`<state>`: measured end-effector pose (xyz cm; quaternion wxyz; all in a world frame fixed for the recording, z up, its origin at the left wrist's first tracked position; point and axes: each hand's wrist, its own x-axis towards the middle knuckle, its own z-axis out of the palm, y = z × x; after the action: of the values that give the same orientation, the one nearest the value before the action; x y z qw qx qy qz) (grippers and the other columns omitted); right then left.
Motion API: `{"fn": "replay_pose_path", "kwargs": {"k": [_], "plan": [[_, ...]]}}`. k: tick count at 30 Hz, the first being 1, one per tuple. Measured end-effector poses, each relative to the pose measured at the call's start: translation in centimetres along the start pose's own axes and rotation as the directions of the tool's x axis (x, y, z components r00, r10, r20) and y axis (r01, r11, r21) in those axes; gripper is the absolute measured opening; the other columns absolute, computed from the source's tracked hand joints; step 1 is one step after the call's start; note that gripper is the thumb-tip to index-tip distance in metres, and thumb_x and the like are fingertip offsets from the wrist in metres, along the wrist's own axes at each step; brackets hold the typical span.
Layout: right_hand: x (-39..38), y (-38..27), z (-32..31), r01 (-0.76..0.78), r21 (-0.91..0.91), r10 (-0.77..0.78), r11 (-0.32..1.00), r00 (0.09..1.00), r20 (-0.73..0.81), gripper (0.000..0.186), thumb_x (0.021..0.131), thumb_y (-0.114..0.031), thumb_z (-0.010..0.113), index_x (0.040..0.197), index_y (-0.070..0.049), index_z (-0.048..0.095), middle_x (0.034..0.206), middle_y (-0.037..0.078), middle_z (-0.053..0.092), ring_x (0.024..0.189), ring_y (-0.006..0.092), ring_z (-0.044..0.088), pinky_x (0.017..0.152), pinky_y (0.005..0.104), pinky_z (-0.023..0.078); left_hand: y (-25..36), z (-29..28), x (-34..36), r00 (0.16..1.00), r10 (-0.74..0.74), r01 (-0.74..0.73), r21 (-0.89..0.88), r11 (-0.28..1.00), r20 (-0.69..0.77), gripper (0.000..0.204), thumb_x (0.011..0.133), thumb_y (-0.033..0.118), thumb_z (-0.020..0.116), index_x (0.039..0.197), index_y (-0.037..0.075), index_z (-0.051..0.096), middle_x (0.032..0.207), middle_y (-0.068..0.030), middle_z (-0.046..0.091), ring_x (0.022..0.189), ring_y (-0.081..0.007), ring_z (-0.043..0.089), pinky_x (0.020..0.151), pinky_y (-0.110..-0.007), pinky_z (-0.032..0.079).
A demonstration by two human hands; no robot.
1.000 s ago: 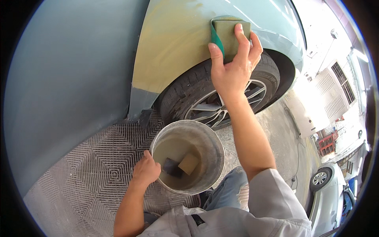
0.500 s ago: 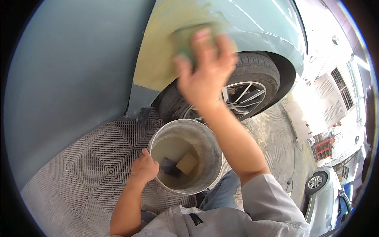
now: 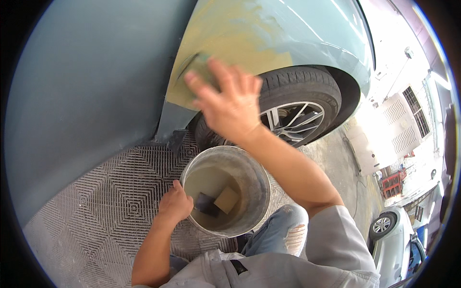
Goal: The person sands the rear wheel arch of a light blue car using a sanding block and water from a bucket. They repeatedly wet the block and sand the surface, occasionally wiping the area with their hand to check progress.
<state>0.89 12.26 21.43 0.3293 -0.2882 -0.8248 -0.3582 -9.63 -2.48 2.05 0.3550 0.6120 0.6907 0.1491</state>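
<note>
My right hand (image 3: 233, 103) presses a blurred green pad (image 3: 200, 71) against the yellowish filler patch (image 3: 230, 33) on the pale blue-green car fender (image 3: 317, 43). Its fingers lie over the pad; whether the pad is a sponge or a scourer is too smeared to tell. Lower down, my left hand (image 3: 175, 204) is closed on the rim of a grey bucket (image 3: 257, 192), tilting its mouth toward me. Cloudy water (image 3: 206, 180) lies inside, with a tan block (image 3: 227, 199) and a dark block (image 3: 206, 205) side by side in it.
Behind my right hand is the car's wheel (image 3: 297, 120) in its arch. A grey-blue door panel (image 3: 91, 96) fills the left. Ridged floor tiles (image 3: 120, 192) lie below. At far right stand a silver car (image 3: 391, 240) and a red rack (image 3: 393, 185). My bent knee (image 3: 283, 228) is beside the bucket.
My right hand has swept the pad left and down across the filler, toward the fender's edge by the door. My right knee shows more now. My left hand stays on the bucket rim.
</note>
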Motion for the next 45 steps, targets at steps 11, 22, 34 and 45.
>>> {"fn": "replay_pose_path", "kwargs": {"k": [11,22,34,45], "plan": [[-6.5,-1.0,3.2,-0.047,0.128,0.032,0.991,0.993,0.111,0.064,0.069,-0.028,0.080,0.128,-0.028,0.056,0.134,0.013,0.042,0.113,0.0367,0.043,0.092,0.0476,0.036,0.8,-1.0,0.1,0.984,-0.115,0.121,-0.036,0.992,0.136,0.058,0.085,0.020,0.049,0.130,-0.013,0.032,0.110,-0.0324,0.060,0.104,-0.0431,0.060,0.093,-0.047,0.046],[-22.5,-0.2,5.7,-0.755,0.187,-0.338,0.628,-0.049,0.940,0.061,0.087,-0.039,0.058,0.139,-0.011,0.046,0.131,0.019,0.055,0.123,0.0346,0.051,0.101,0.0419,0.041,0.0,-0.3,-0.2,0.985,-0.010,0.002,-0.049,0.999,-0.175,0.050,0.094,0.035,0.047,0.116,-0.010,0.047,0.109,-0.0326,0.059,0.095,-0.0453,0.062,0.085,-0.049,0.050],[-28.7,-7.5,9.6,-0.687,0.020,-0.316,0.727,-0.307,0.898,0.049,0.083,-0.033,0.062,0.121,-0.002,0.062,0.124,0.020,0.061,0.116,0.0327,0.057,0.097,0.0407,0.044,0.0,0.1,0.0,0.816,0.101,-0.232,-0.162,0.959,-0.570,0.026,0.084,0.016,0.065,0.104,0.000,0.060,0.099,-0.0147,0.059,0.090,-0.0308,0.060,0.079,-0.040,0.050],[-22.9,1.0,5.4,-0.788,-0.100,-0.487,-0.607,0.269,0.831,0.071,0.083,-0.032,0.067,0.141,-0.001,0.042,0.129,0.013,0.057,0.112,0.0237,0.059,0.097,0.0353,0.046,1.5,-0.5,-0.1,0.816,0.141,-0.392,-0.358,0.847,-0.560,0.047,0.080,0.037,0.074,0.109,0.002,0.063,0.092,-0.0121,0.063,0.081,-0.0255,0.062,0.070,-0.036,0.051]]}}
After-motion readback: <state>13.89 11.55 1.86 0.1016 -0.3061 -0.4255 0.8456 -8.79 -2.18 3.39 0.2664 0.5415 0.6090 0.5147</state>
